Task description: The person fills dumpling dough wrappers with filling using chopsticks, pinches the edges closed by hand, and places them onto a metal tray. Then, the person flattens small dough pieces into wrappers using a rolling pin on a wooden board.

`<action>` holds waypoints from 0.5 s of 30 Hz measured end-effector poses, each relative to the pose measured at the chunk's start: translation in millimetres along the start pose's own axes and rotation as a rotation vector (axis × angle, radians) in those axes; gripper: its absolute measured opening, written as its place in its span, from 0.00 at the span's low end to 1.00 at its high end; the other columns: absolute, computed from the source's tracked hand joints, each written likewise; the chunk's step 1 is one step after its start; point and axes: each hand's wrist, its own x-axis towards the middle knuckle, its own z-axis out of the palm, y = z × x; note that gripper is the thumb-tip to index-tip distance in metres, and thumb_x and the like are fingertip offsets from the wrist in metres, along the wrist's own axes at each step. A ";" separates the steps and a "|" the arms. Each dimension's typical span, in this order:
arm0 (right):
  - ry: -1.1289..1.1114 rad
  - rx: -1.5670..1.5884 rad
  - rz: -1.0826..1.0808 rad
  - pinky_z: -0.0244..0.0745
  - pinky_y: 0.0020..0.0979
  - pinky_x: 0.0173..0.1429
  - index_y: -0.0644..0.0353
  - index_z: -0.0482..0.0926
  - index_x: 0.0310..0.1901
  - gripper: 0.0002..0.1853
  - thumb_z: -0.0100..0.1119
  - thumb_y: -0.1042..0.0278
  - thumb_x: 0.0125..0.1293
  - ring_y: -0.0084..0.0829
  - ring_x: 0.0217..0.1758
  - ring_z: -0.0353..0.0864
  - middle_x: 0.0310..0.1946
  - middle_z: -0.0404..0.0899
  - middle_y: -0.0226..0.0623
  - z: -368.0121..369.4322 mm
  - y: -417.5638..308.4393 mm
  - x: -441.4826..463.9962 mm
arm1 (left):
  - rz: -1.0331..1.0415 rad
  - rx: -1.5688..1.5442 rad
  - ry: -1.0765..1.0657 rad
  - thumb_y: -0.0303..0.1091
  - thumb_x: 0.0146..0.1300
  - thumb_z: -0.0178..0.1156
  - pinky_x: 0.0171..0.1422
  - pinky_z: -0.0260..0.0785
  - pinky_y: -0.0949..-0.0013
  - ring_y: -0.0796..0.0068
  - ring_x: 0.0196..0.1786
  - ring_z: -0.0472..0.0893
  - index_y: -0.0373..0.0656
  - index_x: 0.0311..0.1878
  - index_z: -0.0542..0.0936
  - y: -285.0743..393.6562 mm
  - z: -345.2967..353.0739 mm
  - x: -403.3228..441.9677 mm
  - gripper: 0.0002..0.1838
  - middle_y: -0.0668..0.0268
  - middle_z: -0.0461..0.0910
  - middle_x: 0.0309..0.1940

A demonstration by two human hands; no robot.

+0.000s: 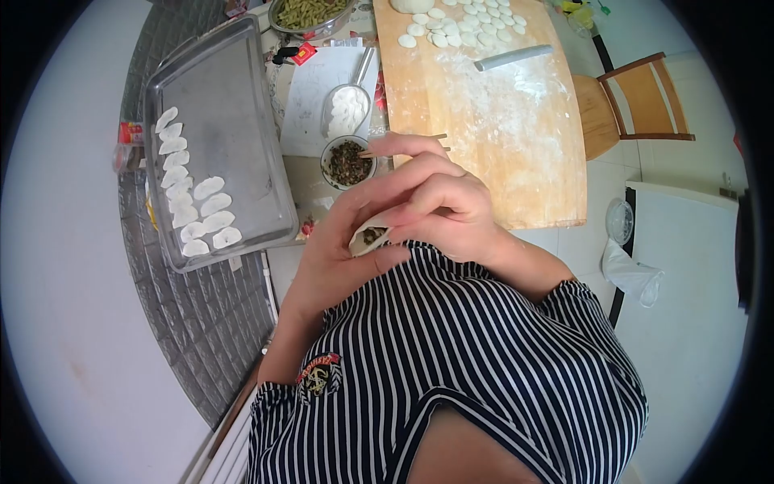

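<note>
My left hand curls around a round dumpling wrapper with dark filling in its middle. My right hand meets it from the other side, thumb and forefinger at the wrapper's edge. A pair of chopsticks is tucked in my right fingers; their middle is hidden by the hand. Just beyond my hands stands a bowl of minced filling. Folded dumplings lie in rows on a metal tray to the left.
A floured wooden board carries several flat dough rounds, a dough lump and a grey rolling pin. A scoop of flour rests on paper. Behind are a bowl of green vegetables and a wooden chair at right.
</note>
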 end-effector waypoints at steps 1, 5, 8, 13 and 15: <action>-0.027 0.068 -0.002 0.69 0.47 0.71 0.57 0.83 0.35 0.08 0.74 0.74 0.56 0.46 0.69 0.74 0.47 0.86 0.37 -1.6 -2.0 0.8 | 0.045 -0.085 -0.018 0.34 0.64 0.70 0.70 0.66 0.65 0.70 0.66 0.75 0.38 0.65 0.75 -1.5 0.0 -0.2 0.27 0.63 0.78 0.60; -0.035 0.140 0.040 0.61 0.54 0.76 0.56 0.81 0.35 0.10 0.74 0.75 0.55 0.51 0.68 0.75 0.45 0.87 0.35 -3.1 0.2 -0.4 | 0.158 0.290 -0.159 0.43 0.62 0.73 0.65 0.70 0.63 0.67 0.60 0.79 0.40 0.64 0.76 -19.9 -17.7 3.5 0.31 0.64 0.80 0.57; -0.144 0.045 -0.101 0.64 0.49 0.75 0.58 0.82 0.50 0.22 0.78 0.65 0.54 0.50 0.70 0.73 0.58 0.82 0.39 -0.8 10.1 -3.5 | 0.236 0.221 -0.008 0.53 0.65 0.68 0.54 0.73 0.65 0.67 0.49 0.82 0.37 0.62 0.76 -25.3 -7.9 0.4 0.32 0.63 0.81 0.51; -0.129 0.557 0.617 0.71 0.40 0.70 0.62 0.49 0.79 0.72 0.80 0.33 0.39 0.45 0.78 0.62 0.79 0.55 0.47 13.6 -12.3 0.3 | 0.042 -0.189 0.021 0.64 0.75 0.46 0.45 0.71 0.70 0.75 0.40 0.78 0.34 0.54 0.76 -22.9 2.1 0.9 0.35 0.59 0.81 0.44; -0.124 0.574 0.511 0.77 0.35 0.60 0.63 0.51 0.79 0.67 0.79 0.34 0.45 0.43 0.77 0.64 0.78 0.57 0.48 22.4 2.1 -6.4 | -0.014 -0.240 0.006 0.65 0.75 0.45 0.46 0.71 0.70 0.74 0.42 0.79 0.35 0.53 0.75 -21.8 7.7 1.4 0.35 0.60 0.80 0.44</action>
